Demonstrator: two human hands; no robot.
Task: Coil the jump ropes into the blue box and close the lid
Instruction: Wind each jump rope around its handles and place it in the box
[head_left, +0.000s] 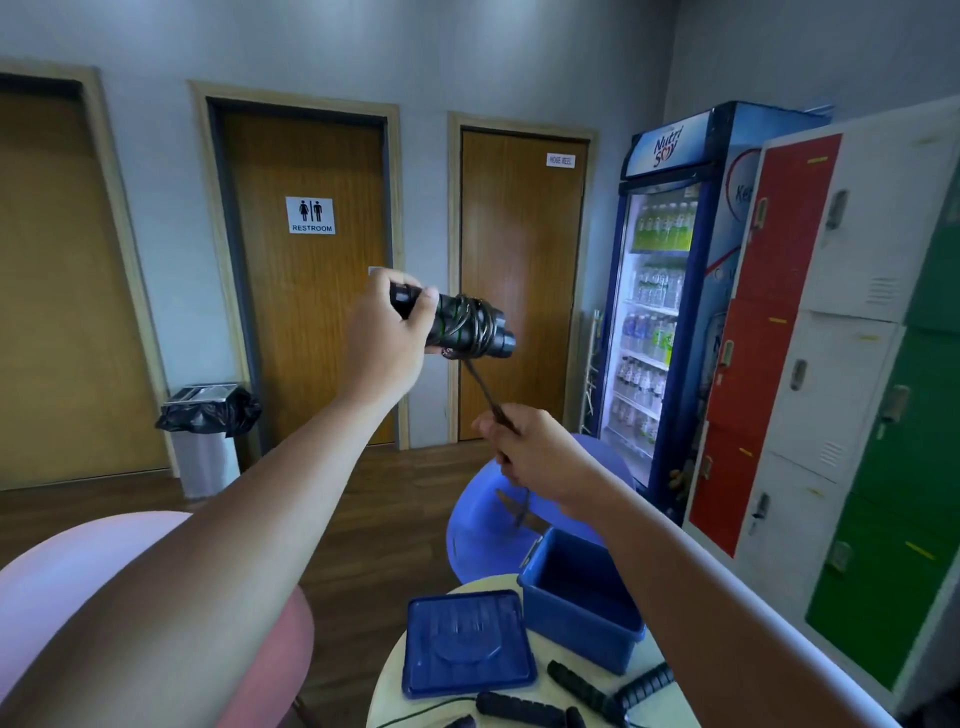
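left hand (387, 332) grips jump rope (470, 326); fridge (675, 312): nutri soy

Drinks fridge (670, 291) beside lockers (831, 338); lined bin (205, 431) by restroom door (306, 270).

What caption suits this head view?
Left hand grips the jump rope handles, right hand pinches its cord; blue box open, lid beside it.

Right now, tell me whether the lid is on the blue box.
No, the lid lies flat beside the blue box, whose top is open.
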